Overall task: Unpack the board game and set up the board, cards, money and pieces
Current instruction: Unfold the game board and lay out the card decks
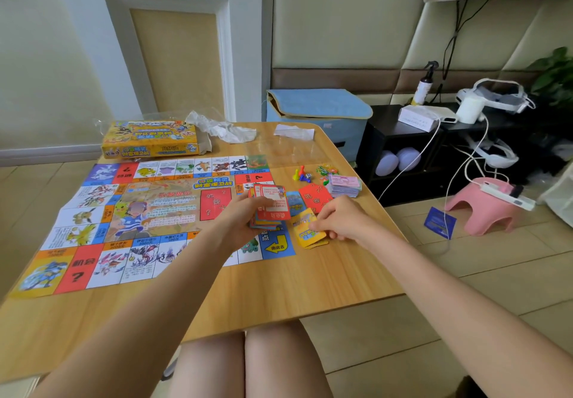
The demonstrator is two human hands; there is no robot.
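Two hands at centre frame: left hand (240,221) grasping a fanned stack of red-faced cards (270,207), tilted upright with faces toward the camera, over the board's right edge; right hand (339,218) pinching a yellow card (305,227) atop a small yellow pile, flat on the table (279,289). Board (148,211) spread flat, long axis running lower left to upper right, bordered by colourful squares. Money stack (344,185) and small pieces (300,174) near the table's right edge, yellow box (148,138) at upper left, bare wood toward the bottom.

Both forearms are bare, with no sleeves reaching them. The left hand (240,222) and right hand (338,218) carry no rings or watch. Bare knees show below.
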